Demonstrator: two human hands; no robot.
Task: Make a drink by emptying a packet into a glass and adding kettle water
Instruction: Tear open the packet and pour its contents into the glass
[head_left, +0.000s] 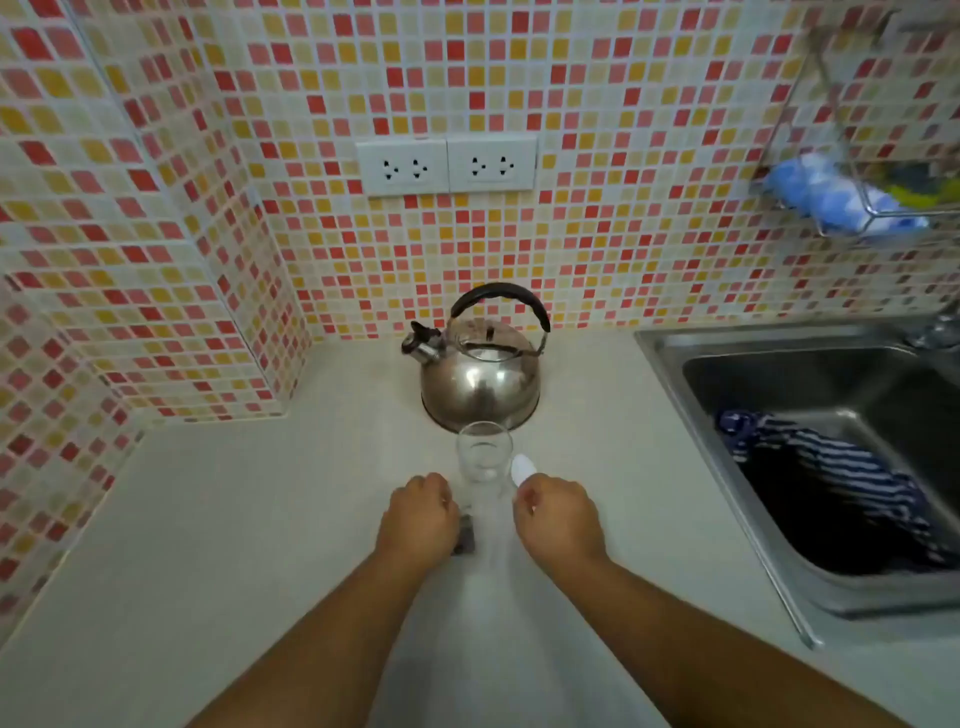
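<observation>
A tall clear glass (484, 457) stands upright on the pale counter, just in front of a steel kettle (480, 382) with a black handle and a spout pointing left. My left hand (418, 514) is closed to the left of the glass. A small dark packet (465, 535) shows under its fingers, next to the glass base. On the right of the glass my right hand (558, 519) is closed on a small white object (522, 467) that sticks up beside the rim. What that white object is I cannot tell. The glass looks empty.
A steel sink (670, 358) lies to the right with a striped dark cloth (831, 473) in it. A wire rack (852, 202) with blue items hangs on the tiled wall above. Two double sockets (447, 166) sit above the kettle. A tiled wall corner juts out at left.
</observation>
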